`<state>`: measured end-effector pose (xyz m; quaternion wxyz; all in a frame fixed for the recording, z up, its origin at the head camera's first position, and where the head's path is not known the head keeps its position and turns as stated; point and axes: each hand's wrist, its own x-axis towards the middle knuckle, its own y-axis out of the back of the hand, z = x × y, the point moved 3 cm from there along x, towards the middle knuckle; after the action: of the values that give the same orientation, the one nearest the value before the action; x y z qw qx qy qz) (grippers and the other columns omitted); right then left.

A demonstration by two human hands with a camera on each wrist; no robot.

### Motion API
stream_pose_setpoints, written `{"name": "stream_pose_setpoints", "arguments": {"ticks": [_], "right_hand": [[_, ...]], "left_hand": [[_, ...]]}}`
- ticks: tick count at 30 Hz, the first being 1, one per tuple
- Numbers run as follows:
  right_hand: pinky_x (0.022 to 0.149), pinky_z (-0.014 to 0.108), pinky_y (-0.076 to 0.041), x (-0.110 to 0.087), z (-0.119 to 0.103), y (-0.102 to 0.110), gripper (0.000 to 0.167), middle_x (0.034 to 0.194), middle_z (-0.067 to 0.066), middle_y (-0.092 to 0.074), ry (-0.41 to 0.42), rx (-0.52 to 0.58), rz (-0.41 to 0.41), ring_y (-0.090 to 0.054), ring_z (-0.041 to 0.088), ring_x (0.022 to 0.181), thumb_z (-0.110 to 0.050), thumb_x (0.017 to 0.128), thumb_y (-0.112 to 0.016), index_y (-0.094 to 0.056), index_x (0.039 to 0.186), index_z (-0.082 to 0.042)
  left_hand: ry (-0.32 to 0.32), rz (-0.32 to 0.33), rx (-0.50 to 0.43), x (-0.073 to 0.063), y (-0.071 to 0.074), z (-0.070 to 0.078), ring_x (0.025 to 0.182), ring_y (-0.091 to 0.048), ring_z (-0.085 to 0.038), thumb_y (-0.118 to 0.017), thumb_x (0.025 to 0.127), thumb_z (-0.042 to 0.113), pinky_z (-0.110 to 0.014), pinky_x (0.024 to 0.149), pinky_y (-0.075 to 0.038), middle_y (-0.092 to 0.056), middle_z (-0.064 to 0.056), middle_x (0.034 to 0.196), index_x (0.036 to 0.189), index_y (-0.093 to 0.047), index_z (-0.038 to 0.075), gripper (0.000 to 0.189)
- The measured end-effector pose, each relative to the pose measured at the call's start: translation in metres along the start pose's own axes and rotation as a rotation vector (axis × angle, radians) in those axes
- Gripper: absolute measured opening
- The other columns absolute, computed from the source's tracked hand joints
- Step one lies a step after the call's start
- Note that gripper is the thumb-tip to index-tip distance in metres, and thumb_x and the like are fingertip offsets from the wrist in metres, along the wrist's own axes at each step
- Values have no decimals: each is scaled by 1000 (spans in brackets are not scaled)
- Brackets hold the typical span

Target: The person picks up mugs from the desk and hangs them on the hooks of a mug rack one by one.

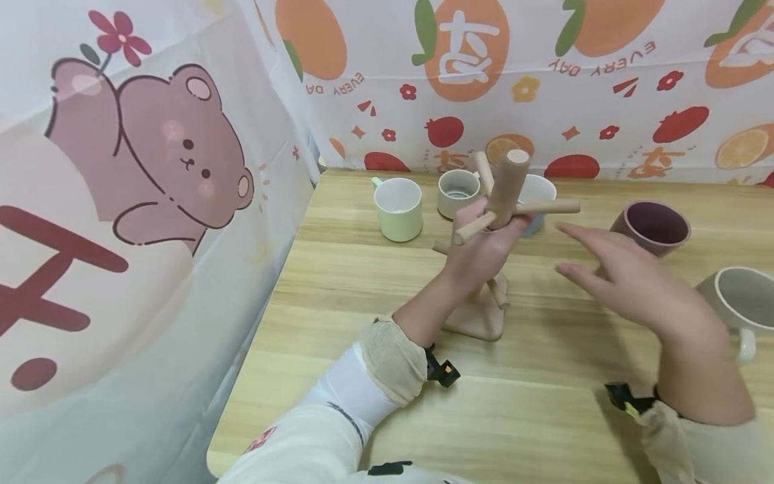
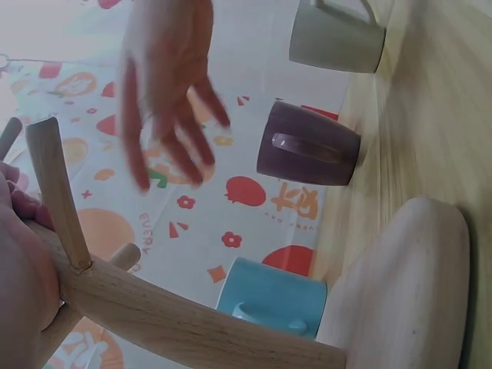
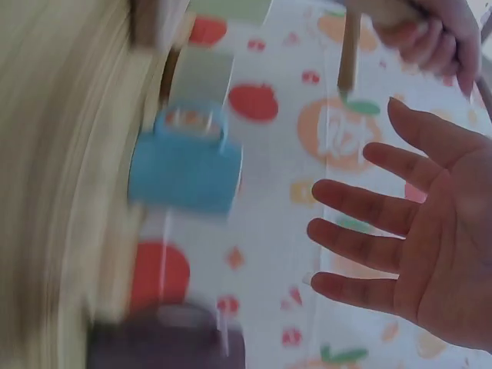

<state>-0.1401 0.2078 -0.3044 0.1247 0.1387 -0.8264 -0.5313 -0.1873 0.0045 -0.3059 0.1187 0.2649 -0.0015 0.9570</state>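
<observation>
A wooden mug tree (image 1: 510,185) with several pegs stands on the table, its base (image 1: 478,319) flat on the wood. My left hand (image 1: 480,255) grips its post near the top, just below the upper pegs. To the right, my right hand (image 1: 641,286) hovers over the table, fingers spread and palm bare in the right wrist view. A purple mug (image 1: 656,228) is the closest cup to it. Behind the mug tree, a blue mug (image 3: 184,173) is partly hidden in the head view. No mug hangs on the visible pegs.
Along the back stand a pale green mug (image 1: 399,212) and a small grey mug (image 1: 457,195). A larger grey mug (image 1: 738,302) sits at the right, handle toward me. Printed cloth (image 1: 375,40) rises behind the table (image 1: 338,282) and on its left.
</observation>
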Motion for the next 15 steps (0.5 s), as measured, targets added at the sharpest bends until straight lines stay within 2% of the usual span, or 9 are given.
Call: {"name": "stream_pose_setpoints", "arguments": {"ticks": [1,3,4,7,8,10,11,15], "right_hand": [[91,43,-47,-7,8,3,64,124,12,-61,7,-20,41,-62,27,103,-34,95,-65,-40,150,-12],[94,44,-45,-21,25,6,62,123,16,-59,6,-58,139,-59,31,104,-27,94,-67,-43,147,-7],[93,46,-44,-28,35,7,60,121,20,-58,12,-87,202,-56,35,107,-24,93,-69,-45,145,-4],[112,56,-27,-46,63,7,60,142,32,-40,-63,-154,304,-36,49,132,-28,94,-67,-46,143,0],[113,63,-19,-52,72,5,61,147,36,-32,-97,-177,308,-26,54,137,-31,95,-65,-45,143,1],[113,67,-13,-60,87,1,64,150,38,-26,-153,-216,285,-20,56,139,-37,96,-62,-42,145,1],[114,68,-5,-64,94,-2,67,153,38,-19,-191,-223,248,-12,57,142,-41,97,-59,-38,147,-1],[108,74,6,-80,118,-11,69,154,40,-8,-214,-213,168,0,63,140,-41,99,-55,-31,148,1]], "left_hand": [[-1,2,11,0,0,0,62,-43,-10,-71,87,5,-21,57,-37,-52,-3,66,93,-66,1,9],[-6,-3,27,-1,-2,0,60,-42,-9,-72,87,6,-21,55,-37,-50,-3,65,90,-66,1,9],[-8,-4,36,-1,-2,-1,60,-42,-8,-72,87,6,-21,55,-37,-51,-2,65,90,-66,1,9],[-20,4,51,-2,-2,-1,59,-42,-7,-72,86,5,-20,54,-37,-52,-2,63,86,-65,1,8],[-25,7,60,-2,-1,-1,58,-42,-6,-72,86,4,-20,53,-37,-51,-1,63,84,-64,2,9],[-40,18,69,-2,0,0,58,-42,-6,-72,85,3,-20,53,-37,-51,-2,63,84,-64,2,8],[-46,21,69,-2,1,1,58,-42,-6,-72,85,3,-20,54,-37,-51,-2,63,84,-64,2,8],[-69,19,64,-1,4,3,59,-41,-6,-72,86,3,-20,54,-36,-50,-2,63,85,-64,1,8]]}}
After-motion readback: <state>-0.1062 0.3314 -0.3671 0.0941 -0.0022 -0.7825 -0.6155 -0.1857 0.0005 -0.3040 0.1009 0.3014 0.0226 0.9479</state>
